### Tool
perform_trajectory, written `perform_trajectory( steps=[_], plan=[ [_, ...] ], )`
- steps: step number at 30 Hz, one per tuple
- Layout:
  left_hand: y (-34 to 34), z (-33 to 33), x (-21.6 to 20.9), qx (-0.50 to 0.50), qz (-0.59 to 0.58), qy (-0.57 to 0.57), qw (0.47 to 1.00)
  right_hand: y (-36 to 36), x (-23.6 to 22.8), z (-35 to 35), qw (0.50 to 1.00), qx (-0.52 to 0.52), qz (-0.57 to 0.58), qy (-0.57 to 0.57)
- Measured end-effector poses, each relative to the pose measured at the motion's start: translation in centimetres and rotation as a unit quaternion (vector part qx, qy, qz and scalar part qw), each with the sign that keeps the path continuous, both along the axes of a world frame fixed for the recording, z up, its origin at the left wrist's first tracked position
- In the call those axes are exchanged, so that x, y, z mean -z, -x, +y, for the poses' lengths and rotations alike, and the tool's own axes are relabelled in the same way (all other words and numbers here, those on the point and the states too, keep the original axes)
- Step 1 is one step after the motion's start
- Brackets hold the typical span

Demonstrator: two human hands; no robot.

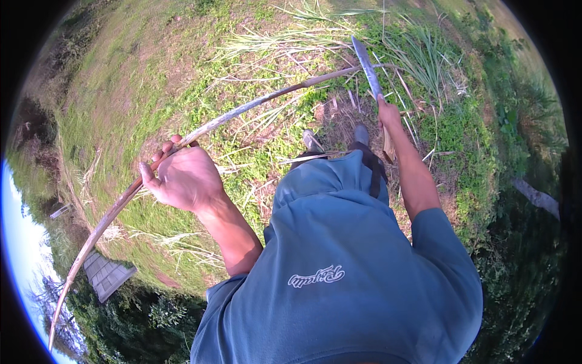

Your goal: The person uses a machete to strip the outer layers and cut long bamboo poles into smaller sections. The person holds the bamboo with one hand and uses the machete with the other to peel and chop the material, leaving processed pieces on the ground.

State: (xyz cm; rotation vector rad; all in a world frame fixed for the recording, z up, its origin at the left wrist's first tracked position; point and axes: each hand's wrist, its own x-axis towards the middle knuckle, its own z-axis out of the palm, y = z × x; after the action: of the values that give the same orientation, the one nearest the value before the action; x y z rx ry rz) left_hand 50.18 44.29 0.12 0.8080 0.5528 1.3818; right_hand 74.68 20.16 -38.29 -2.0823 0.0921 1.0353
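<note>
A long, slender wooden pole point(242, 108) runs from the lower left to the upper middle of the head view; the lens makes it look bent. My left hand point(185, 177) is closed round it, palm turned up, fingers curled over the wood. In my right hand point(389, 115) is a machete point(365, 60), its long grey blade pointing away from me. The blade crosses the pole near its far end; whether they touch I cannot tell. Below my right fist shows a brown piece, perhaps the handle's end.
Cut long leaves and stalks point(285, 42) lie strewn over the grass ahead, with a green clump point(424, 60) at the far right. My shoes point(362, 133) stand on bare, littered soil. A grey roof point(106, 276) and dark bushes point(133, 321) appear at lower left.
</note>
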Motion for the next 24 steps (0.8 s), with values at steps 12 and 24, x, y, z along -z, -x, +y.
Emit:
perform_trajectory(
  steps=[12, 24],
  plan=[
    [0.5, -1.0, 0.1, -0.033, -0.001, 0.011, 0.999, 1.0, -3.6, 3.1, 0.997, 0.012, 0.050, -0.050],
    [-0.9, -2.3, -0.4, -0.030, 0.000, 0.023, 0.999, 7.5, -21.8, 7.9, 0.930, -0.286, 0.047, -0.227]
  ],
)
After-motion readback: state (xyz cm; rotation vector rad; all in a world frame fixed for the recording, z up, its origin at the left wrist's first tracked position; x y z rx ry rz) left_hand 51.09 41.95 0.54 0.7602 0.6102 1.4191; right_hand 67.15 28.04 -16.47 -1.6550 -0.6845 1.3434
